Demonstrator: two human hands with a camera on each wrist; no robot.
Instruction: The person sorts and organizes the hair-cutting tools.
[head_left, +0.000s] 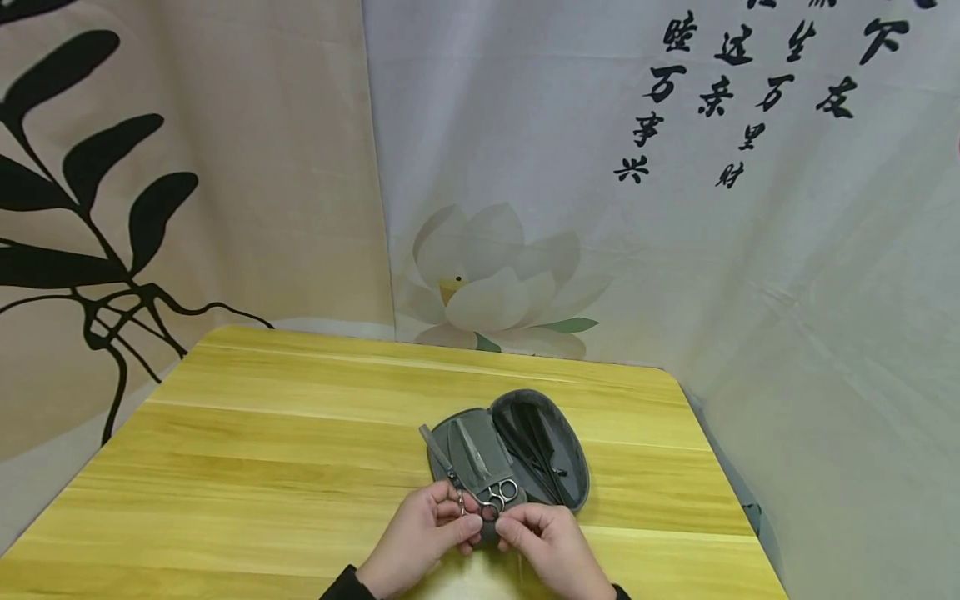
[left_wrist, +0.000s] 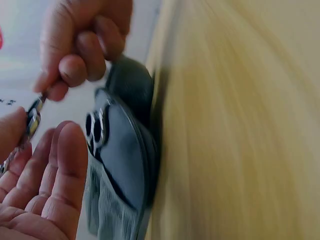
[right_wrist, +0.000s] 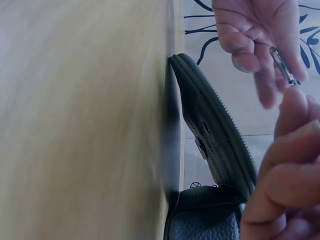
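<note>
In the head view a pair of silver scissors (head_left: pixel 438 450) slants over the left half of an open grey zip case (head_left: pixel 439 422). My left hand (head_left: pixel 420 533) pinches them near one finger ring, its other fingers loosely bent. With thumb and forefinger my right hand (head_left: pixel 551 546) pinches the other ring. A second pair of scissors (head_left: pixel 509 489) sits in the case's pocket, rings sticking out. In the left wrist view the held scissors (left_wrist: pixel 33 119) span the two hands, clear of the case. The right wrist view shows only a short metal part (right_wrist: pixel 281 64) between the fingertips.
Long black items (head_left: pixel 534 437) lie in the right half of the case. The case rests on a yellow wood-grain table (head_left: pixel 300 467), near its front edge. Behind the table hangs a printed curtain (head_left: pixel 487 125) with a lotus and black writing.
</note>
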